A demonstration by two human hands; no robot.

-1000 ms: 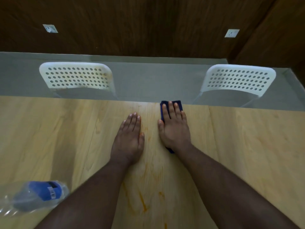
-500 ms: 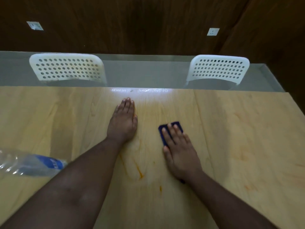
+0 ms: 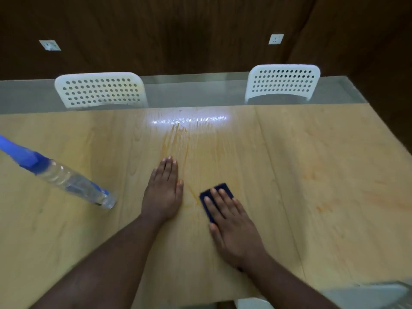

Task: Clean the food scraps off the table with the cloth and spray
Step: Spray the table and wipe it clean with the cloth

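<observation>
A dark blue cloth [image 3: 219,191] lies flat on the light wooden table [image 3: 312,175], mostly covered by my right hand [image 3: 234,224], which presses on it with straight fingers. My left hand [image 3: 163,192] rests flat on the table just left of the cloth, fingers straight. Orange smears [image 3: 176,139] streak the wood beyond my hands, and fainter orange marks [image 3: 321,208] lie to the right. A clear spray bottle [image 3: 66,179] with a blue head lies on its side at the left.
Two white perforated chairs [image 3: 100,90] [image 3: 283,82] stand behind the table's far glass edge [image 3: 196,90]. A dark wood wall with two sockets rises behind them. Part of another white chair [image 3: 252,303] shows at the near edge.
My right hand has drawn the cloth back from the far edge toward me, leaving streaked orange smears. My left hand stays flat on the table. The view has pulled back.
</observation>
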